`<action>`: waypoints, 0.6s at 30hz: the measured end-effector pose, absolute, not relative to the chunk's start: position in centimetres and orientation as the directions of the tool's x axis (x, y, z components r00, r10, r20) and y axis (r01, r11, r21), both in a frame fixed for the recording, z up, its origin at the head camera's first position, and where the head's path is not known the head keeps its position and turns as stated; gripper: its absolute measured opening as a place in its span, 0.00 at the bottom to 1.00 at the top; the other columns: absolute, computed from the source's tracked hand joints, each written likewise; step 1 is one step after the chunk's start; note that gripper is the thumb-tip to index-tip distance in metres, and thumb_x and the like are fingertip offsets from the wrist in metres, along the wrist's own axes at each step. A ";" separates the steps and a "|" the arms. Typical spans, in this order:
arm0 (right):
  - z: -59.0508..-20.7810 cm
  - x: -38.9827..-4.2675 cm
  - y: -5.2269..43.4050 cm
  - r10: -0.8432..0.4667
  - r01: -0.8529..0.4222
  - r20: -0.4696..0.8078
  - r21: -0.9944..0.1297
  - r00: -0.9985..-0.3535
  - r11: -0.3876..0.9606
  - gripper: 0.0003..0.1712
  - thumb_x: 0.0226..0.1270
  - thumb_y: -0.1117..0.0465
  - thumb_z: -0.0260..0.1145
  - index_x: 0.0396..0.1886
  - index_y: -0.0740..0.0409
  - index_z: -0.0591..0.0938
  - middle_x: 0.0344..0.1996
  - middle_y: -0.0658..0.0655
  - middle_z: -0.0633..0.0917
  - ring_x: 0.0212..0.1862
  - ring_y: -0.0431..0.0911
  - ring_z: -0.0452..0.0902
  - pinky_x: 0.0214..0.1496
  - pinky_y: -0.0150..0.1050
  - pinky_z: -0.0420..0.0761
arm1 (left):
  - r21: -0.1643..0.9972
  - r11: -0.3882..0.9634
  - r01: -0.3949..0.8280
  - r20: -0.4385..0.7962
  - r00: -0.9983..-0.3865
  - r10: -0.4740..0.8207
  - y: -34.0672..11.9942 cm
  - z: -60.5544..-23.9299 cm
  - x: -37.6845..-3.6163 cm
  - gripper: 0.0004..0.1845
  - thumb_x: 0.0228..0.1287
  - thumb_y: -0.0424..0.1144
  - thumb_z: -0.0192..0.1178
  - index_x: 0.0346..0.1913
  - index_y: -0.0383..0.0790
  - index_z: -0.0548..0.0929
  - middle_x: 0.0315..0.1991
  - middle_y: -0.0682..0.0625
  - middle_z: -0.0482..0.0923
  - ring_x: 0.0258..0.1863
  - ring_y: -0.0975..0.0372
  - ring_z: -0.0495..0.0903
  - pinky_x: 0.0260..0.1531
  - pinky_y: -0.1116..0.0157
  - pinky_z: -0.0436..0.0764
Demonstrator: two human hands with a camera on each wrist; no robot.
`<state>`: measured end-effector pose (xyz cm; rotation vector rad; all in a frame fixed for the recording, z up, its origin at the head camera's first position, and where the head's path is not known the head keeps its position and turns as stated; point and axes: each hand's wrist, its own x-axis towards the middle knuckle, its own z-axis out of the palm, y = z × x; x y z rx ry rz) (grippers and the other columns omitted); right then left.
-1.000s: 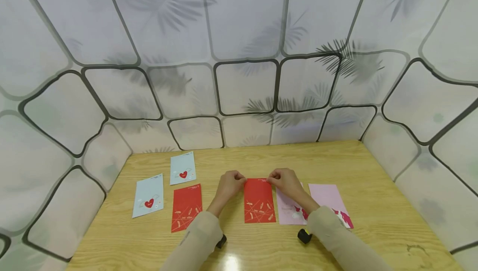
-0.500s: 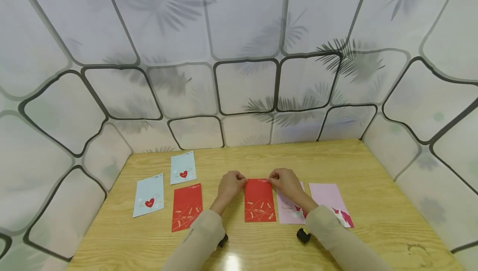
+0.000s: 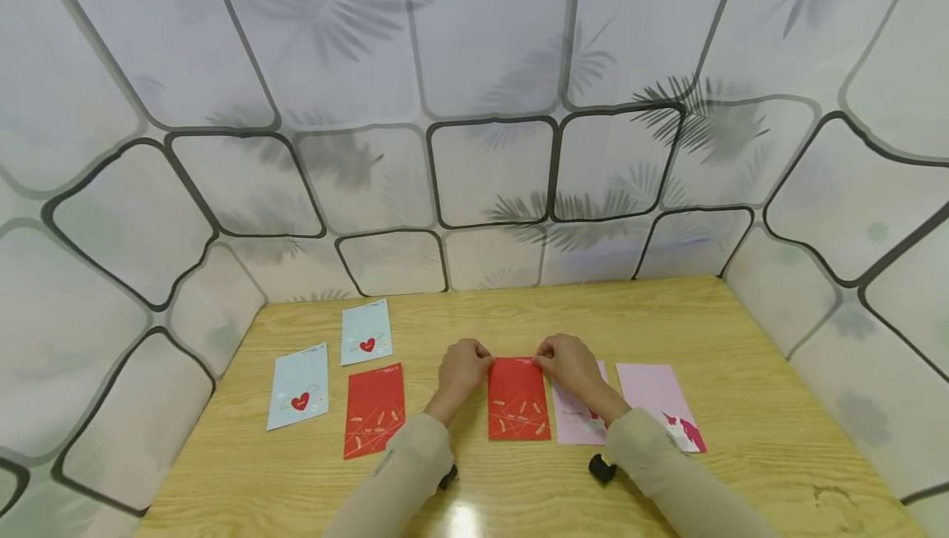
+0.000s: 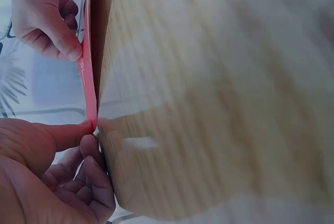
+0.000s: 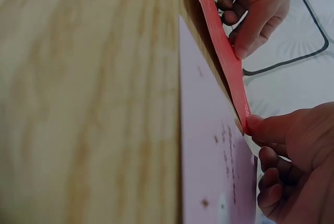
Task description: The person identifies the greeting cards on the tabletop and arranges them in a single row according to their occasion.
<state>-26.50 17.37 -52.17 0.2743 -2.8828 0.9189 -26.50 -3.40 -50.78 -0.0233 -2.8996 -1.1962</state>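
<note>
Card of rectangular red paper (image 3: 519,402)
Pinched both top corners in nearly closed left hand (image 3: 463,371) and right hand (image 3: 569,367); probably risked creasing through uneven pull.

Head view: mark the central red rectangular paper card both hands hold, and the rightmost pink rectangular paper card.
Central red rectangular paper card (image 3: 519,399): head view, middle of its face.
Rightmost pink rectangular paper card (image 3: 654,394): head view, plain area near its middle.
</note>
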 end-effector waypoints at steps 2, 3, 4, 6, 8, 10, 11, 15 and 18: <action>-52.1 -26.5 17.4 -0.139 -0.200 0.150 -0.557 -0.979 0.806 0.06 0.65 0.59 0.76 0.29 0.54 0.89 0.28 0.49 0.84 0.30 0.41 0.75 0.35 0.41 0.78 | 0.703 0.711 0.016 0.012 -1.000 0.011 -3.3 -50.8 -26.5 0.04 0.65 0.35 0.70 0.33 0.39 0.89 0.31 0.49 0.86 0.27 0.60 0.79 0.26 0.62 0.78; -52.1 -26.5 17.4 -0.141 -0.203 0.152 -0.552 -0.978 0.809 0.06 0.65 0.59 0.76 0.29 0.55 0.89 0.28 0.49 0.84 0.30 0.42 0.75 0.35 0.41 0.78 | 0.702 0.712 0.014 0.011 -1.000 0.008 -3.3 -50.8 -26.5 0.04 0.66 0.35 0.70 0.33 0.39 0.89 0.31 0.49 0.86 0.27 0.60 0.79 0.27 0.62 0.78; -52.1 -26.4 17.4 -0.141 -0.202 0.152 -0.550 -0.978 0.811 0.06 0.64 0.59 0.77 0.29 0.55 0.89 0.28 0.49 0.84 0.30 0.42 0.75 0.35 0.41 0.78 | 0.699 0.715 0.017 0.017 -1.000 0.008 -3.3 -50.9 -26.5 0.04 0.65 0.35 0.71 0.33 0.39 0.89 0.31 0.49 0.86 0.27 0.60 0.79 0.27 0.62 0.78; -52.2 -26.4 17.5 -0.142 -0.203 0.152 -0.547 -0.978 0.812 0.06 0.64 0.59 0.77 0.30 0.55 0.89 0.28 0.49 0.84 0.30 0.42 0.75 0.35 0.41 0.78 | 0.698 0.716 0.019 0.022 -1.000 0.005 -3.3 -51.0 -26.5 0.04 0.65 0.35 0.71 0.32 0.39 0.89 0.31 0.49 0.86 0.27 0.60 0.80 0.26 0.62 0.79; -52.1 -26.3 17.4 -0.142 -0.202 0.151 -0.548 -0.978 0.811 0.06 0.64 0.59 0.77 0.30 0.55 0.89 0.28 0.49 0.84 0.31 0.42 0.75 0.35 0.41 0.78 | 0.697 0.717 0.023 0.031 -1.000 0.003 -3.2 -51.1 -26.6 0.04 0.64 0.34 0.71 0.31 0.39 0.89 0.31 0.49 0.86 0.27 0.60 0.80 0.26 0.62 0.79; -52.1 -26.2 17.4 -0.140 -0.200 0.148 -0.552 -0.979 0.809 0.06 0.64 0.58 0.77 0.31 0.55 0.89 0.28 0.49 0.84 0.31 0.42 0.75 0.35 0.41 0.78 | 0.700 0.714 0.023 0.033 -0.999 0.000 -3.2 -51.1 -26.6 0.04 0.63 0.34 0.72 0.31 0.39 0.88 0.30 0.49 0.85 0.27 0.60 0.80 0.26 0.62 0.79; -52.1 -26.2 17.4 -0.141 -0.202 0.151 -0.552 -0.978 0.809 0.06 0.64 0.58 0.77 0.31 0.55 0.89 0.28 0.49 0.84 0.30 0.42 0.75 0.35 0.41 0.78 | 0.701 0.712 0.022 0.033 -0.999 -0.002 -3.2 -51.1 -26.5 0.05 0.63 0.34 0.72 0.31 0.39 0.88 0.30 0.49 0.85 0.26 0.60 0.79 0.26 0.62 0.78; -52.1 -26.1 17.3 -0.139 -0.201 0.152 -0.551 -0.979 0.810 0.06 0.64 0.58 0.77 0.31 0.55 0.89 0.29 0.49 0.84 0.30 0.42 0.75 0.35 0.41 0.78 | 0.698 0.716 0.018 0.036 -0.999 -0.010 -3.2 -51.0 -26.5 0.05 0.62 0.34 0.72 0.30 0.39 0.88 0.30 0.49 0.85 0.25 0.60 0.79 0.24 0.62 0.78; -52.1 -26.1 17.3 -0.136 -0.199 0.153 -0.547 -0.979 0.813 0.06 0.64 0.58 0.77 0.32 0.55 0.89 0.29 0.49 0.84 0.30 0.42 0.75 0.35 0.41 0.78 | 0.701 0.713 0.010 0.029 -0.999 -0.014 -3.2 -51.0 -26.5 0.05 0.62 0.34 0.72 0.30 0.39 0.88 0.30 0.48 0.85 0.25 0.60 0.79 0.24 0.63 0.78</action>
